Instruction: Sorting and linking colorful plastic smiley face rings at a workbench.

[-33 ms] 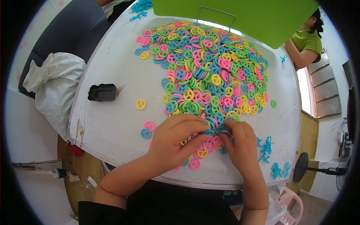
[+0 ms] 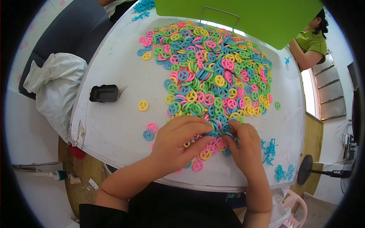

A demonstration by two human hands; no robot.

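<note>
A heap of small spoked plastic wheels point(image 2: 205, 76) in pink, blue, green and yellow covers the middle of the white table. At its near edge my two hands meet. My left hand point(image 2: 176, 142) is closed, with thumb and forefinger pinching a small blue plastic piece point(image 2: 210, 133). Something yellow and dark shows under its fingers, too hidden to name. Close beside it, my right hand point(image 2: 243, 146) pinches a blue wheel point(image 2: 230, 134) between thumb and forefinger. Between the fingertips the two parts nearly meet; I cannot tell whether they touch. Pink and yellow wheels point(image 2: 205, 154) lie below my hands.
Blue branched plastic pieces point(image 2: 269, 151) lie right of my right hand. On the left are a black tray point(image 2: 104, 93) and a loose yellow wheel point(image 2: 143, 105). A green panel point(image 2: 243, 19) stands at the far side. A person in a green shirt point(image 2: 311, 43) sits far right.
</note>
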